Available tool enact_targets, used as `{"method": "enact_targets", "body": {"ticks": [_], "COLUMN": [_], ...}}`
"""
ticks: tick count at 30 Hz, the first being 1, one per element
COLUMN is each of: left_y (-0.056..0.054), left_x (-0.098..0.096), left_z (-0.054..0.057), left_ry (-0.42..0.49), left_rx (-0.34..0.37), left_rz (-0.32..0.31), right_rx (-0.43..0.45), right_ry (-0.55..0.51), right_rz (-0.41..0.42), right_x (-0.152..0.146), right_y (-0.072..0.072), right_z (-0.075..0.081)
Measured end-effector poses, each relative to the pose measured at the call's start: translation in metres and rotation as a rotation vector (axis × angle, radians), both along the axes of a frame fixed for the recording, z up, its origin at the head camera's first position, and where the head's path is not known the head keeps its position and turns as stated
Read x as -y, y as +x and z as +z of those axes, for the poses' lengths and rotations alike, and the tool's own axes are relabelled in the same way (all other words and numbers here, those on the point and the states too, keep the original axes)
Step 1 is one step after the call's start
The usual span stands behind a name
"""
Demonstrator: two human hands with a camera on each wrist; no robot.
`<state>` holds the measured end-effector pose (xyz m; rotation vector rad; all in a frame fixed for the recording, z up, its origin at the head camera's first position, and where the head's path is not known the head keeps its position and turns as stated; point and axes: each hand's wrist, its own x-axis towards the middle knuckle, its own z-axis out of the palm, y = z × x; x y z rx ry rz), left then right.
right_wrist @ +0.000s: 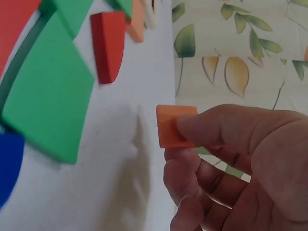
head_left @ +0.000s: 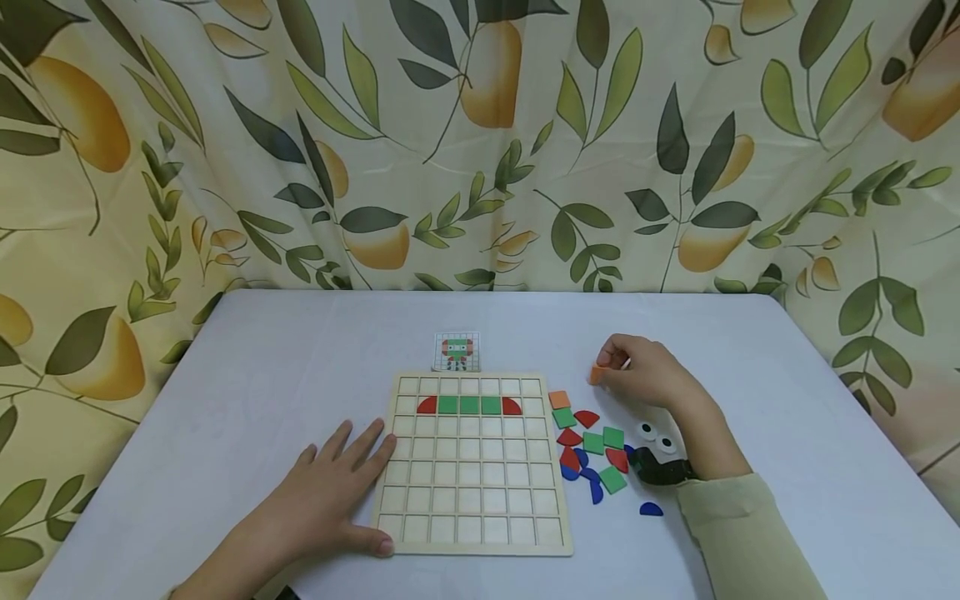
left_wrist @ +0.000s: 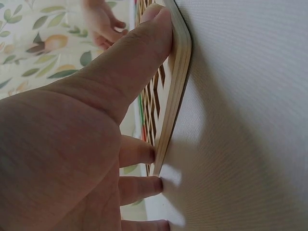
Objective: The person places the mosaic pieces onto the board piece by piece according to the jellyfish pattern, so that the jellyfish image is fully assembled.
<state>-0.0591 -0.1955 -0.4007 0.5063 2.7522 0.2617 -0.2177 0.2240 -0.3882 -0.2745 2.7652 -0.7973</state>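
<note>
My right hand (head_left: 651,373) is raised at the right of the table. Between thumb and fingers it pinches a small orange square tile (right_wrist: 168,127). A wooden grid board (head_left: 470,502) lies in front of me, its second row from the top holding three green squares (head_left: 469,405) with a red quarter-round piece (head_left: 427,406) at one end and another (head_left: 512,406) at the other. My left hand (head_left: 322,492) is spread at the board's left side, with the thumb (left_wrist: 144,43) on the near corner and the fingertips touching or close to the edge.
Loose green, red and blue pieces (head_left: 592,443) lie right of the board, beside another orange square (head_left: 559,400). A small pattern card (head_left: 457,352) lies behind the board. A black thing with eye-like discs (head_left: 662,468) is by my right wrist. A patterned curtain (head_left: 480,167) hangs behind.
</note>
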Motion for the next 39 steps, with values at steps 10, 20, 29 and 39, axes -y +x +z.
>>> {"method": "enact_targets", "body": {"ticks": [10, 20, 29, 39], "left_y": [0.000, 0.001, 0.001, 0.001], "left_x": [0.000, 0.001, 0.000, 0.000], "left_z": [-0.001, 0.000, 0.003, 0.002], "left_ry": [0.000, 0.010, 0.010, 0.011], "left_rx": [-0.003, -0.011, -0.006, -0.006], "left_rz": [0.003, 0.002, 0.000, 0.001], "right_rx": [-0.045, -0.021, 0.043, 0.037], "right_ry": [-0.133, -0.181, -0.200, -0.194], "right_rz": [0.075, 0.153, 0.187, 0.256], "right_x": [0.023, 0.050, 0.071, 0.085], "right_y": [0.007, 0.020, 0.028, 0.033], "right_z": [0.006, 0.011, 0.007, -0.001]}}
